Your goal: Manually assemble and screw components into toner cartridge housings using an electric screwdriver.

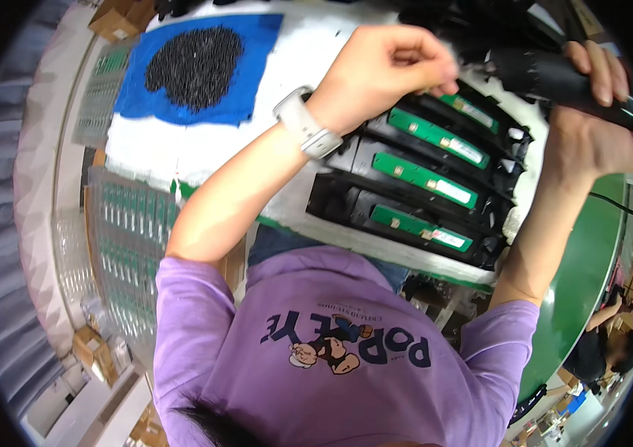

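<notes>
Green, slim and pale-labelled, the boards lay in black housings before you. Your left hand arched over the far end, thumb and fingertips together, on what I couldn't tell; your right hand clamped a black tool, tip leftward.

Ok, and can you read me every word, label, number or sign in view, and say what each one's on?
Purple T-shirt: large dark lettering and a smaller line around a cartoon figure; I don't copy printed wording.
White labels on the green circuit boards: too small and blurred to read.
Black tool: no text I can make out.
</notes>
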A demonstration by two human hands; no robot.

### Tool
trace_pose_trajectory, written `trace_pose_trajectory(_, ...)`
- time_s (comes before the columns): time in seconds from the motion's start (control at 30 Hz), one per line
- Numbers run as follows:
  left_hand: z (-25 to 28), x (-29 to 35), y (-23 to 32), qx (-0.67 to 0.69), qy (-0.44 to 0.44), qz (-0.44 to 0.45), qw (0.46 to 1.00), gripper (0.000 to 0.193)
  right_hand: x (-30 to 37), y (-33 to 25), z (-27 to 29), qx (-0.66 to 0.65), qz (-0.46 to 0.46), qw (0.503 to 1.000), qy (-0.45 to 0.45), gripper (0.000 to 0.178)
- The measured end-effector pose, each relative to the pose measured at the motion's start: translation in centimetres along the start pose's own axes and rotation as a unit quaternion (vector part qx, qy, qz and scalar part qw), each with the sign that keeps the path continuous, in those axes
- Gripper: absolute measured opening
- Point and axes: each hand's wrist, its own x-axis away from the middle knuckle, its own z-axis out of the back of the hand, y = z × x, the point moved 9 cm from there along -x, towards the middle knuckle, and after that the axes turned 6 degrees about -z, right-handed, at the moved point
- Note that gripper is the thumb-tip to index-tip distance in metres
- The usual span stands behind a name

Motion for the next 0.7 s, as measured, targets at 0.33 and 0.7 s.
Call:
trace_pose_trajectory(0.33,12.1,6.4,11.9,-0.771,0.215,-0.089,0.593,0.015,-0.5,7.4,-1.9,0.212,-0.007,0.975,-0.063,0.038)
trace_pose_trajectory(0.7,16.4,9.3,9.6,-0.806,0.151,0.071,0.568,0.022,-1.4,9.2,-3.1,0.255,-0.006,0.965,-0.063,0.037)
